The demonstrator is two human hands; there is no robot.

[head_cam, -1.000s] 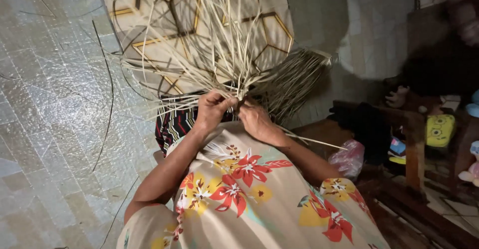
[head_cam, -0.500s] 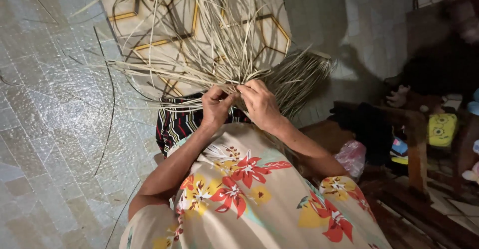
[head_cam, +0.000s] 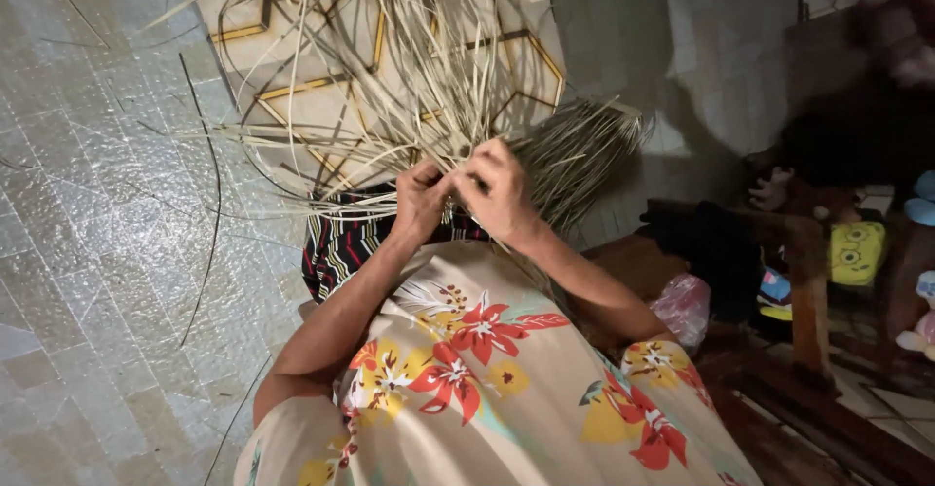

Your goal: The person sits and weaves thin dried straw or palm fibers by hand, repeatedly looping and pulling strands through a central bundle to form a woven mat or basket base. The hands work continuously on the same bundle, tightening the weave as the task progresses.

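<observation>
Both hands, left [head_cam: 421,199] & right [head_cam: 502,189], pinch thin stiff pale straw strips [head_cam: 390,77]; floral cloth [head_cam: 467,379] below.

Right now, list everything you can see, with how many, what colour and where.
Strips: many, pale straw, fanned out ahead of the hands.
Woven piece: one, grey-green, right of the hands.
Mat: one, cream with gold lines, on the floor.
Floor tiles: pale, shiny, left.
Striped cloth: one, dark, over the lap.
Plastic bag: one, pink, right.
Toys: several, yellow and blue, far right.
Left hand: grip on strips.
Right hand: grip on strips.
</observation>
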